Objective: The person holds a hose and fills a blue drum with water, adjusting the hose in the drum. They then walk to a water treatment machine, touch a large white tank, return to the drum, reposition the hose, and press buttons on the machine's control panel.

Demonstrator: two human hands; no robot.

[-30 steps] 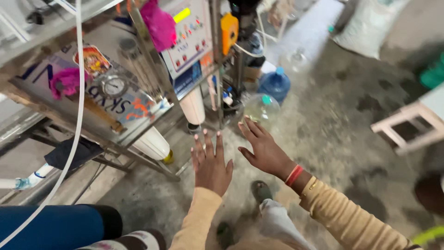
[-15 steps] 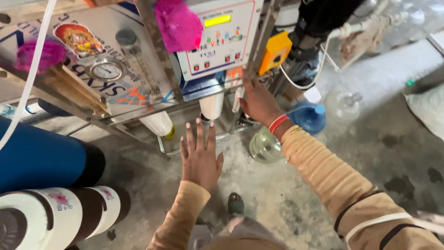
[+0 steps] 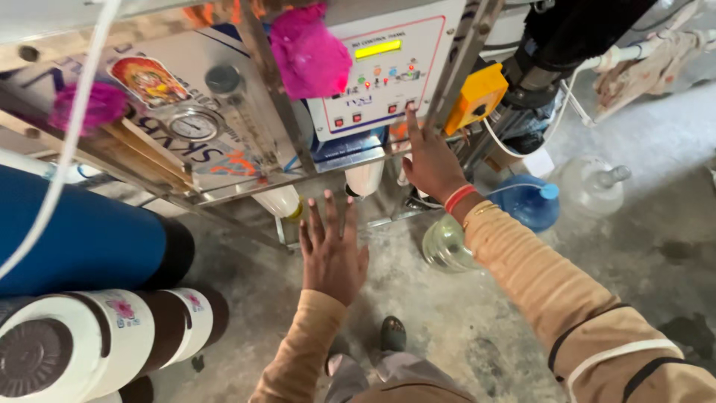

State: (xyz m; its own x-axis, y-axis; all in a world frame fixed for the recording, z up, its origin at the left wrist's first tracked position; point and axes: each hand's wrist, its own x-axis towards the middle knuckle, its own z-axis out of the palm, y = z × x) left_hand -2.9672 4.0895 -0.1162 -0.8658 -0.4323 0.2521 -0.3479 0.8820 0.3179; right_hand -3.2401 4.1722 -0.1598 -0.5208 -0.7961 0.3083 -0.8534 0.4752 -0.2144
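My right hand (image 3: 427, 159) reaches up to the white control panel (image 3: 388, 67) of a water filter machine, with one fingertip at the small buttons along the panel's lower edge. A red thread band sits on that wrist. My left hand (image 3: 330, 248) hovers flat with fingers spread, palm down, below the machine's metal frame (image 3: 253, 179) and touching nothing. Both arms wear tan sleeves. A round pressure gauge (image 3: 192, 125) sits on the panel's left part.
A blue cylinder (image 3: 82, 239) and white cylinders (image 3: 89, 336) lie at the left. A clear round jar (image 3: 446, 245), a blue water jug (image 3: 531, 201) and a clear jug (image 3: 593, 185) stand on the concrete floor at the right. A yellow box (image 3: 477, 95) hangs beside the panel.
My right hand has risen from the floor area to the control panel's buttons. The view has moved closer to the machine. My left hand stays spread out in front.
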